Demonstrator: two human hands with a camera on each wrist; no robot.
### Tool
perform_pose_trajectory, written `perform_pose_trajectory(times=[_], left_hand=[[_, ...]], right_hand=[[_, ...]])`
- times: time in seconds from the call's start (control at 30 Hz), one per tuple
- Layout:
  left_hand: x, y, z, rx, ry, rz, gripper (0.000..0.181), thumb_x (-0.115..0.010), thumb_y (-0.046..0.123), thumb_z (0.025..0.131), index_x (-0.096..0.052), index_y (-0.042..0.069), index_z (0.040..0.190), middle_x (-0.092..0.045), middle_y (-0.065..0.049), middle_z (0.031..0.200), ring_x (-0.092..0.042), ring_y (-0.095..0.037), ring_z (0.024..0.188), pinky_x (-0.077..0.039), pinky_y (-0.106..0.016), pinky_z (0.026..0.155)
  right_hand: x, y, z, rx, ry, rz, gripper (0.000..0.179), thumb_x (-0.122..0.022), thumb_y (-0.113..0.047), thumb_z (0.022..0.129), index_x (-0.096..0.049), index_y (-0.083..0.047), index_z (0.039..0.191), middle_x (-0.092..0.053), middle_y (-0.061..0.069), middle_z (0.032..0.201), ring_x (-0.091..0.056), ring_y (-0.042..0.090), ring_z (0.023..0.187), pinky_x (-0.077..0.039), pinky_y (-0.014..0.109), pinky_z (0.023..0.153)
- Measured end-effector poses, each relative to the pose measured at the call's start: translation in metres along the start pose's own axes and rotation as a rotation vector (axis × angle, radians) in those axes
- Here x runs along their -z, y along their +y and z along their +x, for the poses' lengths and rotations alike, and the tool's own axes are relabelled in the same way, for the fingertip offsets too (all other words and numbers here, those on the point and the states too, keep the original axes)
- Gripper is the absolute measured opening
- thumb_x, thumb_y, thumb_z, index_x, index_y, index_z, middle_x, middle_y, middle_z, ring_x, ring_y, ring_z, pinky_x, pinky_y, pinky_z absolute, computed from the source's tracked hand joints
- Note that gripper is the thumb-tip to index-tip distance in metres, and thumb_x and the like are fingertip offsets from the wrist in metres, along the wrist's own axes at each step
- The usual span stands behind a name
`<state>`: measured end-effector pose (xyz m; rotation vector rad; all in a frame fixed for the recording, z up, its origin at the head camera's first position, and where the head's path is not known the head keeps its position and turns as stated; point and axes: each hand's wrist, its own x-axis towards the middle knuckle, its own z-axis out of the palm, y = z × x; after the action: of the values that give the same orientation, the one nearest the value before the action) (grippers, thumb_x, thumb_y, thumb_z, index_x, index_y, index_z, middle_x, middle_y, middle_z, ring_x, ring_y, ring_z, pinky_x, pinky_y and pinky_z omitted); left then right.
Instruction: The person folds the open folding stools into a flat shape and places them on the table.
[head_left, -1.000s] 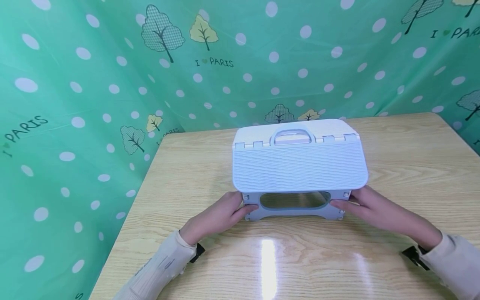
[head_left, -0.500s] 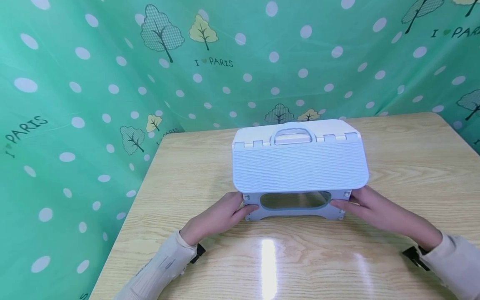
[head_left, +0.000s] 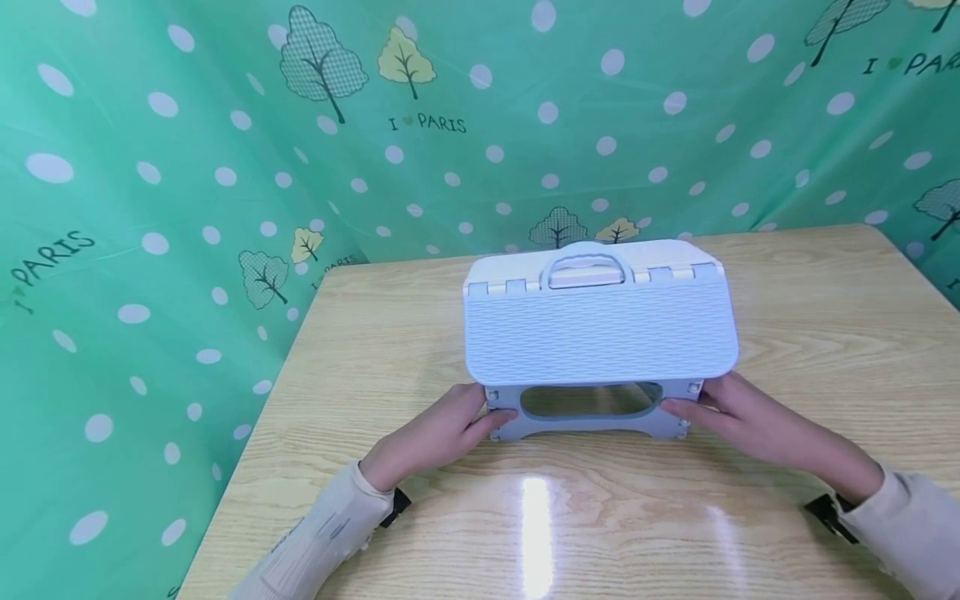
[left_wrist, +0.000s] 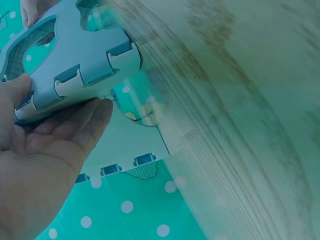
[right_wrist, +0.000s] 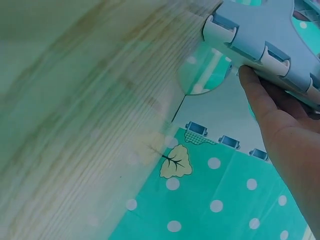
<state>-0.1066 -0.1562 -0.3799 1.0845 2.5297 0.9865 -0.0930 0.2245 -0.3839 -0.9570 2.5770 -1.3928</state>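
A folding step stool (head_left: 600, 333) stands on the wooden table, its top half pale blue and half white, with a carry handle (head_left: 587, 268) along the middle fold. Below the blue half, the front leg panel (head_left: 592, 425) has a wide oval opening. My left hand (head_left: 442, 425) grips this panel's left edge, thumb in front and fingers behind. At the opposite edge my right hand (head_left: 750, 417) holds the panel the same way, its thumb near the opening. In the left wrist view, the fingers (left_wrist: 92, 120) reach behind the hinged edge of the panel. The right fingers (right_wrist: 257, 92) do likewise.
The table (head_left: 390, 333) has a light wood grain, and a bright reflection lies in front of the stool. Behind and to the left hangs a green dotted curtain (head_left: 187, 350) with printed trees. In the left wrist view, a second leg panel (left_wrist: 122, 142) is visible.
The arch of the stool's handle shows slightly higher, and its top has tilted a touch. Both hands keep their places on the front leg panel.
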Motion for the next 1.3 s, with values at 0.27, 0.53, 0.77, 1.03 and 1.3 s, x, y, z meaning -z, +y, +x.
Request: perform_pose_trajectory(times=[0.27, 0.53, 0.77, 1.03, 1.3], left_hand=[[-0.0006, -0.0009, 0.0007, -0.006, -0.002, -0.013, 0.049, -0.046, 0.035, 0.107, -0.029, 0.029, 0.152, -0.06, 0.0, 0.13, -0.053, -0.008, 0.095, -0.045, -0.028, 0.08], [-0.0002, 0.0002, 0.0008, -0.004, 0.0, -0.026, 0.049, -0.045, 0.036, 0.107, -0.03, 0.029, 0.153, -0.06, 0.0, 0.133, -0.054, -0.008, 0.098, -0.046, -0.029, 0.082], [-0.0005, 0.0002, 0.0013, -0.016, 0.003, -0.035, 0.048, -0.046, 0.035, 0.107, -0.032, 0.027, 0.152, -0.057, 0.0, 0.139, -0.054, -0.006, 0.105, -0.046, -0.029, 0.087], [-0.0002, -0.0001, 0.0007, -0.011, 0.004, -0.046, 0.047, -0.046, 0.035, 0.107, -0.034, 0.028, 0.151, -0.059, 0.0, 0.136, -0.054, -0.007, 0.098, -0.045, -0.029, 0.083], [-0.0009, -0.0013, -0.0003, 0.008, 0.001, -0.052, 0.041, -0.046, 0.038, 0.106, -0.042, 0.025, 0.146, -0.062, 0.012, 0.111, -0.05, -0.006, 0.074, -0.045, -0.027, 0.07]], right_hand=[[-0.0014, 0.0001, -0.0004, -0.006, 0.009, -0.002, 0.076, -0.059, -0.001, 0.098, -0.019, -0.026, 0.157, -0.033, 0.001, 0.151, -0.043, 0.011, 0.111, -0.046, 0.027, 0.071], [-0.0012, 0.0028, 0.0001, 0.013, 0.012, -0.015, 0.078, -0.06, 0.001, 0.097, -0.018, -0.025, 0.158, -0.032, -0.003, 0.152, -0.042, 0.011, 0.112, -0.044, 0.025, 0.072], [-0.0011, 0.0055, -0.0002, 0.018, 0.007, 0.001, 0.077, -0.061, 0.002, 0.097, -0.021, -0.025, 0.157, -0.038, -0.009, 0.144, -0.047, 0.01, 0.098, -0.044, 0.027, 0.062], [-0.0014, 0.0063, 0.0005, 0.034, 0.008, -0.02, 0.078, -0.061, 0.002, 0.097, -0.02, -0.023, 0.158, -0.035, -0.007, 0.151, -0.043, 0.011, 0.11, -0.042, 0.026, 0.072], [-0.002, 0.0056, 0.0014, 0.033, 0.004, -0.005, 0.077, -0.06, 0.002, 0.097, -0.02, -0.023, 0.157, -0.037, -0.006, 0.147, -0.047, 0.011, 0.104, -0.043, 0.026, 0.071]])
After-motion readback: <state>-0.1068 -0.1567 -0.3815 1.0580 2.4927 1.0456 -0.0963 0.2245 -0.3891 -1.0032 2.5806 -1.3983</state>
